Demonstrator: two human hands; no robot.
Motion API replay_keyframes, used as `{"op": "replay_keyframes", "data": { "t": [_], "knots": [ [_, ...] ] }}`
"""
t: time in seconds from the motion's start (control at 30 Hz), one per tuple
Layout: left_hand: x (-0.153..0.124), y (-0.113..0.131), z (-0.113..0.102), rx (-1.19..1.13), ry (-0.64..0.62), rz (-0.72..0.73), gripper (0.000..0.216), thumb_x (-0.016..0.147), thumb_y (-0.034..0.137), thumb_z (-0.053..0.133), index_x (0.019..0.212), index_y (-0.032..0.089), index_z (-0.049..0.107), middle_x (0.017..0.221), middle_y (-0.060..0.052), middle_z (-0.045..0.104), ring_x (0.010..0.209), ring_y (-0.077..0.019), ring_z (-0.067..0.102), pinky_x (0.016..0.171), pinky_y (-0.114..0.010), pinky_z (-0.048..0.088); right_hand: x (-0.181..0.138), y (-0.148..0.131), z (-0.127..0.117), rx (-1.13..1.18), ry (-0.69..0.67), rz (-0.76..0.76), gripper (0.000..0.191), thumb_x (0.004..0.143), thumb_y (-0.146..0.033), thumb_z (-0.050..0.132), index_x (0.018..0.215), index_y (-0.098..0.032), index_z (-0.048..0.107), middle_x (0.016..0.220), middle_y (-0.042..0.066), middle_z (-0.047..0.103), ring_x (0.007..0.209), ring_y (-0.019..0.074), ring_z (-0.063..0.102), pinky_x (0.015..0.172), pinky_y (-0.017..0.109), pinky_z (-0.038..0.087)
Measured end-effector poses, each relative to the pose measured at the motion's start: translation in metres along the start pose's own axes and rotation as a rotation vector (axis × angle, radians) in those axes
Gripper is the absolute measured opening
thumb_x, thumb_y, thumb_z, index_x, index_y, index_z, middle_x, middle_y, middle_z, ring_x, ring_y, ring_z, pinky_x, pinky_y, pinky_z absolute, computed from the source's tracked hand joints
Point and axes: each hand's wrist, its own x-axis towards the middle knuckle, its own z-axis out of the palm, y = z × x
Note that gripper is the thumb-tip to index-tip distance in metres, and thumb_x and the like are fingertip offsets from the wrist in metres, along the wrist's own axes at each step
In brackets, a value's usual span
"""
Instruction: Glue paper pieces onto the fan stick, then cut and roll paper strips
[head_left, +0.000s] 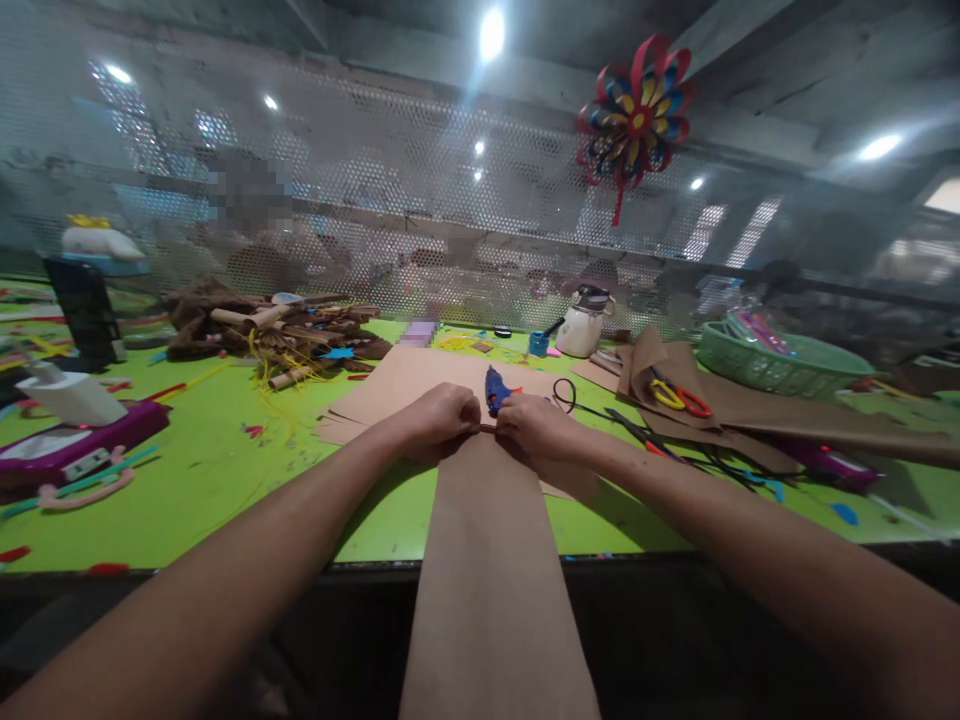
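A long strip of brown paper (491, 560) runs from the green table (202, 480) over its front edge toward me. My left hand (439, 415) and my right hand (536, 425) are both closed on the strip's far end, knuckles close together, pinching or rolling the paper edge. A blue glue gun (495, 388) lies just behind my hands on more brown paper sheets (405, 385).
Scissors with yellow and red handles (679, 397) lie on brown paper at right, near a green basket (780, 362). A white jar (583, 322) stands at the back. A pile of brown sticks and fibres (262, 330) sits at left, with a purple tray (75, 445). A mesh screen rises behind.
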Motion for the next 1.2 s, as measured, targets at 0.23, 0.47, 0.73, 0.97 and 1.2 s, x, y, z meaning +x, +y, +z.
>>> {"op": "replay_keyframes", "data": {
  "t": [0.23,0.47,0.73,0.97,1.2],
  "knots": [
    [0.002,0.005,-0.008,0.285,-0.087,0.063,0.016,0.064,0.011,0.052,0.067,0.014,0.068,0.064,-0.004,0.064,0.055,-0.0129,0.049,0.051,-0.024,0.029,-0.01,-0.001,0.005,-0.144,0.022,-0.024,0.017,0.083,-0.015,0.051,0.069,-0.015,0.061,0.079,0.006,0.059,0.071,0.0156,0.049,0.06,0.026,0.032],
    [-0.001,0.019,-0.015,0.563,-0.142,0.171,0.013,0.069,0.014,0.05,0.068,0.015,0.064,0.07,-0.007,0.065,0.06,-0.0149,0.053,0.053,-0.024,0.032,-0.02,-0.003,0.011,-0.273,0.072,-0.061,0.015,0.085,-0.012,0.047,0.075,-0.014,0.058,0.086,0.009,0.058,0.084,0.0199,0.048,0.069,0.029,0.038],
    [-0.014,0.015,-0.016,0.646,-0.101,0.229,0.013,0.076,0.017,0.049,0.072,0.014,0.061,0.073,-0.008,0.061,0.063,-0.0166,0.054,0.055,-0.026,0.033,-0.026,-0.02,-0.008,-0.335,-0.059,-0.06,0.014,0.078,-0.02,0.054,0.09,-0.013,0.056,0.092,0.012,0.056,0.086,0.0231,0.048,0.067,0.031,0.038],
    [-0.021,0.015,-0.014,0.624,-0.056,0.218,0.014,0.077,0.017,0.048,0.073,0.013,0.061,0.074,-0.008,0.058,0.064,-0.0164,0.051,0.056,-0.027,0.031,-0.023,-0.022,-0.015,-0.377,-0.194,-0.134,0.02,0.075,-0.019,0.055,0.093,-0.01,0.054,0.094,0.013,0.055,0.089,0.0236,0.047,0.07,0.032,0.04],
    [-0.024,0.013,-0.012,0.607,-0.032,0.199,0.016,0.077,0.016,0.048,0.072,0.013,0.063,0.074,-0.009,0.058,0.064,-0.0175,0.051,0.056,-0.028,0.033,-0.024,-0.025,-0.018,-0.434,-0.229,-0.214,0.023,0.073,-0.018,0.058,0.094,-0.01,0.056,0.094,0.014,0.054,0.088,0.0241,0.047,0.069,0.033,0.042]
  ]
}}
